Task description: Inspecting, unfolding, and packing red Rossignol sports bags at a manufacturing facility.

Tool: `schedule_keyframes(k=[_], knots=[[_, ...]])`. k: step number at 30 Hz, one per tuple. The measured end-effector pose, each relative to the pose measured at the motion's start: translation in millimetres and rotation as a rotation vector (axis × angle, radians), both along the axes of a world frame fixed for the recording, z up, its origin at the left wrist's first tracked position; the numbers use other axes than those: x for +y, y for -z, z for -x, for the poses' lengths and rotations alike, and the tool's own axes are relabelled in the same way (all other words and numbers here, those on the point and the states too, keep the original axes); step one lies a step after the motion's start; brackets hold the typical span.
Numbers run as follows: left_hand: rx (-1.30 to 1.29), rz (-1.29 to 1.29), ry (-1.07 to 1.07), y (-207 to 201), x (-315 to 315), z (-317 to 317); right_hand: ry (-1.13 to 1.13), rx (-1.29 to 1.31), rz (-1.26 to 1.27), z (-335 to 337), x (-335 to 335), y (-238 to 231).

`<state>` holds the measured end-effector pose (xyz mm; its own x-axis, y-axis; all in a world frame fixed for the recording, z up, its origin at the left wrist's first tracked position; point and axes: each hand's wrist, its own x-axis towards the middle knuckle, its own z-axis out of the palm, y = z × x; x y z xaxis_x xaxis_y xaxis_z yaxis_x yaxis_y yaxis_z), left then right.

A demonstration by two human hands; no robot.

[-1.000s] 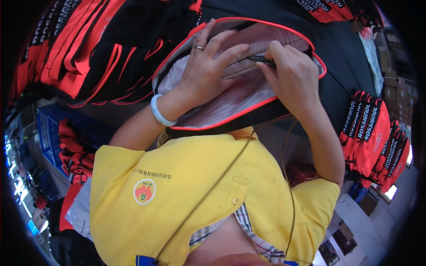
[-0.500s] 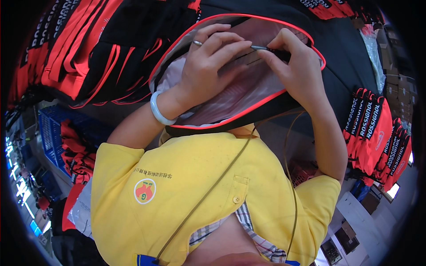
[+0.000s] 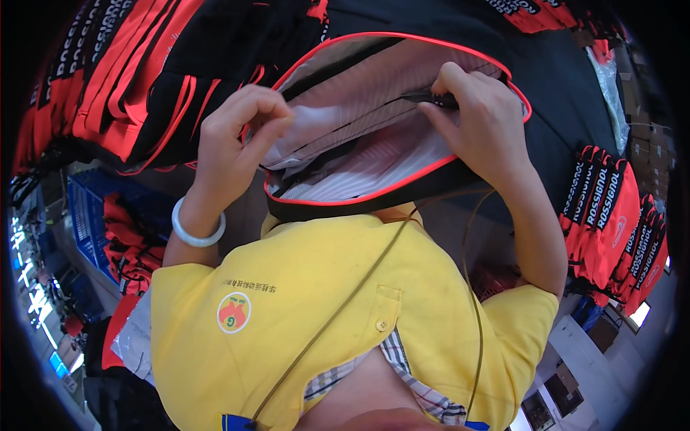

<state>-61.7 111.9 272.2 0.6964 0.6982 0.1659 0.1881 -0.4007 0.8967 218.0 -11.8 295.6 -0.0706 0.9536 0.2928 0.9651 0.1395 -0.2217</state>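
While I look down over the yellow polo shirt (image 3: 302, 323) filling the lower middle of the frame, I see a black fabric bag with a red-piped opening and pale striped lining (image 3: 374, 158) lying open in the upper centre. My left hand (image 3: 233, 136), with a white bangle (image 3: 198, 228) on its wrist, sits at the left edge of the opening, its fingers (image 3: 277, 129) curled narrow and pinching the lining by the red piping. My right hand (image 3: 481, 122) rests on the upper right of the opening, fingers closed on a small dark tool or zip pull (image 3: 431, 99); I cannot tell which it is. Stacks of red and black fabric bags (image 3: 108, 79) fill the upper left, and more of them (image 3: 618, 215) stand at the right edge. Blue plastic crates (image 3: 90, 215) show at the left.
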Motion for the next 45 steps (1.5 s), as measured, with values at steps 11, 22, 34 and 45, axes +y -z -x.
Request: schedule_keyframes(k=[11,22,34,45], knots=[[0.498,0.336,0.185,-21,-9,77,-0.045,-0.105,-0.018,4,12,0],[0.845,0.567,0.116,21,-11,108,-0.038,-0.110,-0.030,2,12,1],[0.923,0.425,-0.027,5,-3,110,0.683,0.134,0.218,-79,-173,-54],[0.392,0.186,0.514,25,-18,35,-0.098,0.055,0.108,1,-51,-12]])
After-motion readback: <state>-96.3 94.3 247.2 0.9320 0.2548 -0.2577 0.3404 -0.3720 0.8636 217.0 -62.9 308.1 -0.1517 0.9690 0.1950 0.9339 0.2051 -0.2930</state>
